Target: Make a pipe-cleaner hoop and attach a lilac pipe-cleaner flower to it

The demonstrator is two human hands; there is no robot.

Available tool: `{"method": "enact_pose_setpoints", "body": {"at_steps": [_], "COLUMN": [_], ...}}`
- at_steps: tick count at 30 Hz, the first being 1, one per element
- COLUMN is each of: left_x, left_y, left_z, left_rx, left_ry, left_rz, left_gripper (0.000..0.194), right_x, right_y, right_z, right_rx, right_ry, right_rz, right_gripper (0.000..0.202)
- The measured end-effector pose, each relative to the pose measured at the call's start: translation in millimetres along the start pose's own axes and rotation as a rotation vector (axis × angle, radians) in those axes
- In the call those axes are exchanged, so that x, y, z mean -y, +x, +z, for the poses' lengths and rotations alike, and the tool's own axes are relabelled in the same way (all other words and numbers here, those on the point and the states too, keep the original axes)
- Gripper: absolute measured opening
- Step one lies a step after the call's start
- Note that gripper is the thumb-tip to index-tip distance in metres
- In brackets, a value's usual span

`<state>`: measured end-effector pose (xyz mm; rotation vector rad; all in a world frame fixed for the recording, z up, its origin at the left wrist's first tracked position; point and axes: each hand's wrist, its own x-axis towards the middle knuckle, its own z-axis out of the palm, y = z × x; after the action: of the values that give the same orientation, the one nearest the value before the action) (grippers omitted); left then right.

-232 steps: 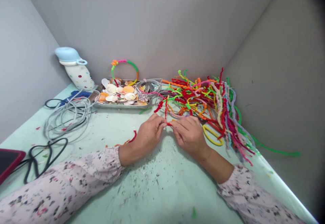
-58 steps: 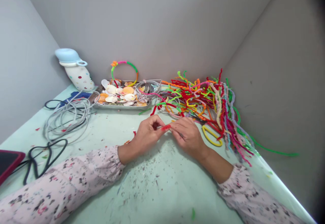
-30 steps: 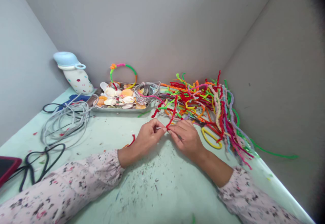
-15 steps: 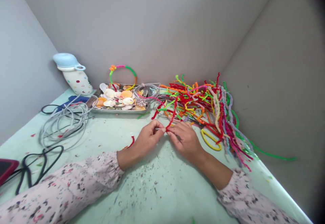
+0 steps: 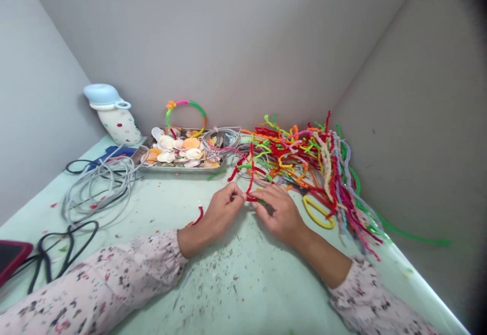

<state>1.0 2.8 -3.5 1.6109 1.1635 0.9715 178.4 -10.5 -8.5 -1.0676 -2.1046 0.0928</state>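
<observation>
A red pipe cleaner [image 5: 251, 165] stands up between my hands, its lower part wound or bent at my fingertips. My left hand [image 5: 221, 207] pinches it low down between thumb and forefinger. From the other side, the thumb and fingers of my right hand [image 5: 280, 212] close on its short lower stretch, where a bit of green also shows. What lies inside the left fingers is mostly hidden. Another short red pipe cleaner piece [image 5: 198, 216] pokes out behind my left wrist.
Beyond my hands lies a tangled heap of coloured pipe cleaners [image 5: 300, 147], with yellow-handled scissors [image 5: 318, 212] at its front. A metal tray [image 5: 178, 170] holds shells and a colourful ring [image 5: 198, 106]. Leftward are coiled grey cable [image 5: 101, 188], a bottle [image 5: 117, 124] and a red-edged device [image 5: 26, 249].
The upright red end has swung left and stands straighter. My right fingertips have shifted slightly away from my left, showing more red between them. The whole view has tilted a little.
</observation>
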Motion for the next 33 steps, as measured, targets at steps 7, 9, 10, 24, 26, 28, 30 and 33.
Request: {"method": "enact_pose_setpoints", "body": {"at_steps": [7, 9, 10, 24, 26, 28, 30, 33], "left_x": [1.6, 1.4, 1.2, -0.6, -0.5, -0.3, 0.4, 1.9], "left_y": [2.7, 3.0, 3.1, 0.8, 0.2, 0.1, 0.5, 1.4], "left_z": [0.0, -0.1, -0.2, -0.3, -0.3, 0.0, 0.3, 0.6], "left_rx": [-0.028, -0.037, -0.037, 0.001, 0.001, -0.008, -0.011, -0.002], "left_ry": [-0.049, -0.051, -0.051, -0.017, 0.001, 0.009, 0.011, 0.000], "left_rz": [-0.029, -0.033, -0.032, 0.021, 0.031, 0.031, 0.030, 0.032], "left_gripper": [0.012, 0.011, 0.011, 0.012, 0.011, 0.011, 0.012, 0.012], "right_x": [-0.7, -0.3, -0.3, 1.5, 1.7, 1.6, 1.4, 1.0], "right_y": [0.1, 0.1, 0.2, 2.4, 2.3, 2.1, 2.1, 2.1], "right_z": [-1.0, -0.5, 0.0, 1.5, 3.3, 4.6, 5.1, 4.9], "right_rx": [0.047, 0.054, 0.050, 0.029, 0.040, 0.040, 0.035, 0.035], "right_ry": [-0.012, -0.011, -0.010, 0.036, 0.029, 0.017, 0.008, 0.014], "right_rz": [0.022, 0.009, 0.003, -0.022, -0.026, -0.029, -0.035, -0.045], "right_gripper": [0.020, 0.019, 0.018, 0.012, 0.012, 0.012, 0.012, 0.011]}}
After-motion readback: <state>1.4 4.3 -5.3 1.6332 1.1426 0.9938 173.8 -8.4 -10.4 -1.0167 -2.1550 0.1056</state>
